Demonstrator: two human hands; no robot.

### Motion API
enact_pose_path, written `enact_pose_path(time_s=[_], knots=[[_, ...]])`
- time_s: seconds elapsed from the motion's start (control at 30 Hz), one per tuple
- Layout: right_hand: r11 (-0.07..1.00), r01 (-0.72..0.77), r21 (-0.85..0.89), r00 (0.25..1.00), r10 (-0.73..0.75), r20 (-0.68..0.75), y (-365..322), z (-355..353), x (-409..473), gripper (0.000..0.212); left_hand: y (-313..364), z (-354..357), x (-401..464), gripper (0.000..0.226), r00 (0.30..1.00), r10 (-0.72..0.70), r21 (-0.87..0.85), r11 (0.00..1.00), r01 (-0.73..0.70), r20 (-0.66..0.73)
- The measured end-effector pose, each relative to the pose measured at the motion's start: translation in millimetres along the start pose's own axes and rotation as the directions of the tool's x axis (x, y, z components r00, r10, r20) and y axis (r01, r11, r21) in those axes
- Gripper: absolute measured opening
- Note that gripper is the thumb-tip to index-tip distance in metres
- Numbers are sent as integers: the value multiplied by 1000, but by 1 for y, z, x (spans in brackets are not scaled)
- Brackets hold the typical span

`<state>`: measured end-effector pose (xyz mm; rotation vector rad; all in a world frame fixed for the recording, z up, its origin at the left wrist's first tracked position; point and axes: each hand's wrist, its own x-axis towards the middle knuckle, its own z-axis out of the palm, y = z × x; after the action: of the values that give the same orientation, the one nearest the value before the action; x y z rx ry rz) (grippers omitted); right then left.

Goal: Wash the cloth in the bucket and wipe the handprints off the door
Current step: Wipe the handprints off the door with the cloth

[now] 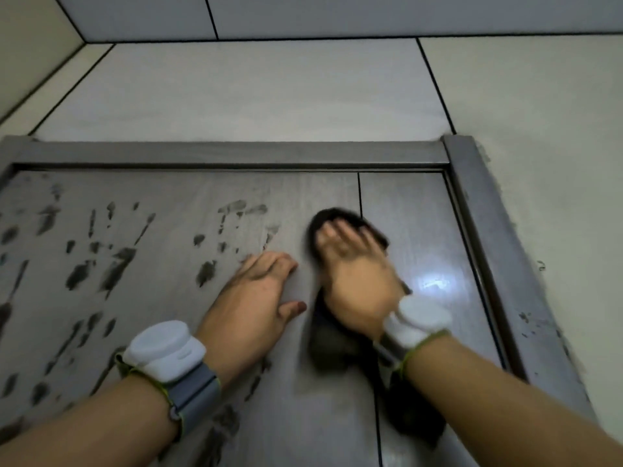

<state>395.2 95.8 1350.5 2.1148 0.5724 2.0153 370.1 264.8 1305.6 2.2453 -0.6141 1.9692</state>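
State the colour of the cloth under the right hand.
Dark, near black: the cloth, seen in the head view.

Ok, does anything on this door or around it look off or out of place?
Yes: dark handprints smear the door left of the left hand. Smudges also mark the frame and the wall beside it. The right hand presses a dark cloth on the cleaner, shinier right part.
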Motion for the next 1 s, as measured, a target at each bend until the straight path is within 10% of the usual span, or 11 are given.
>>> enact_pose_path(time_s=[0.13, 0.33, 0.57, 0.83, 1.0], knots=[[976, 214, 25, 977, -215, 14, 26, -7, -18, 56, -2, -6, 0, 58, 1000, 1, 41, 999, -2, 18], [895, -446, -32, 889, 438, -132, 15, 1, 27, 55, -30, -22, -20, 57, 999, 1, 60, 998, -4, 42], [991, 130, 16, 992, -130, -2, -26, 4, 30, 52, -82, -39, -27, 47, 985, -139, 72, 987, 146, -104], [958, -287, -10, 955, 285, -83, -52, 10, 105, 51, -130, -37, -32, 56, 997, -79, 105, 991, 81, -27], [970, 241, 27, 967, -242, 83, -92, 14, 102, 52, -133, -33, -33, 58, 995, -52, 151, 986, 64, -84]])
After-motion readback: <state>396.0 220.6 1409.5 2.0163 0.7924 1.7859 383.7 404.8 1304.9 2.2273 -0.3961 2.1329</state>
